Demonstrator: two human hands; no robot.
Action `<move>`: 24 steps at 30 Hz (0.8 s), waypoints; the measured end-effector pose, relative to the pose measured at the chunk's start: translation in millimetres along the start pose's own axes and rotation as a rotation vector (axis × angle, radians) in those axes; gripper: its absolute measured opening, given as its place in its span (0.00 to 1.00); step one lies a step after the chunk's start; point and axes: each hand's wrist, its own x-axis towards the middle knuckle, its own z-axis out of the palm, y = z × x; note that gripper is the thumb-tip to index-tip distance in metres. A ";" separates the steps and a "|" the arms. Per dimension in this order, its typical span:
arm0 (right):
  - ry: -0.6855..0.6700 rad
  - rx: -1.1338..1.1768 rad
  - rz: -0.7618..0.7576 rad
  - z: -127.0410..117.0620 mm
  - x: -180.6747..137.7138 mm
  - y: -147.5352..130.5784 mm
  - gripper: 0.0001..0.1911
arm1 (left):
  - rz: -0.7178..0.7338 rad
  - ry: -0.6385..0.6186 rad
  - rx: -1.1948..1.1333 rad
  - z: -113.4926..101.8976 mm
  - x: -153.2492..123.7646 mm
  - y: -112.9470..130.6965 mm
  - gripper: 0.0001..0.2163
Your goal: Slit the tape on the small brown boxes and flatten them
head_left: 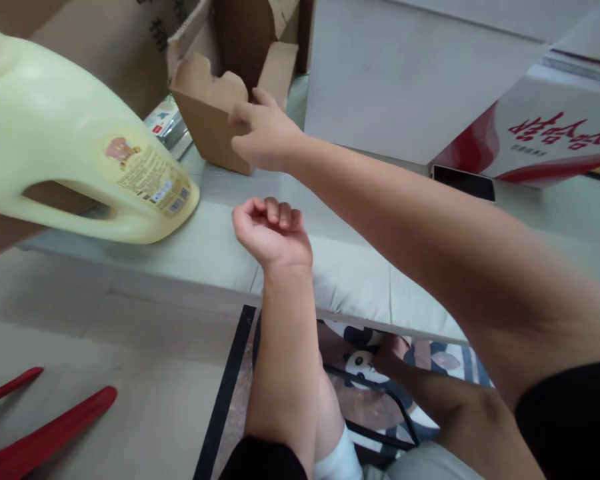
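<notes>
My right hand [269,133] is stretched out in front of an open brown cardboard box [213,127], at its near right corner. Its fingers are apart and slightly bent, with nothing seen between them; whether they touch the box I cannot tell. Below it, my left hand [274,232] is turned palm up over the front part of the pale-covered bench [360,280]. Its fingers are curled in loosely, and no object shows in them. A large pale yellow jug [80,127] with a handle and a label stands to the left of both hands.
White cartons [375,73] stand behind, one with red lettering [555,133]. A dark-screened phone [464,183] lies before them. Small packages [170,127] sit between jug and box. Red pieces [55,427] are at lower left, a panda-patterned mat [363,367] below.
</notes>
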 end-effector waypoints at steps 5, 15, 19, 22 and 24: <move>0.024 0.007 -0.006 -7.6 -10.4 -1.3 0.08 | 0.103 0.027 0.069 -6.2 3.1 -2.0 0.09; 0.443 0.267 0.009 -38.5 -128.7 60.3 0.10 | 0.857 0.187 0.387 -30.0 25.2 8.3 0.10; 0.780 0.558 0.277 -37.5 -248.0 100.8 0.07 | 0.742 0.031 0.490 -18.2 10.3 -11.4 0.05; 0.916 0.461 0.419 -33.8 -314.9 116.9 0.02 | 0.444 -0.302 0.448 -7.1 -9.7 -39.8 0.09; 0.959 0.392 0.448 -32.5 -339.1 125.8 0.03 | 0.215 -0.429 0.433 -3.4 -22.8 -58.4 0.12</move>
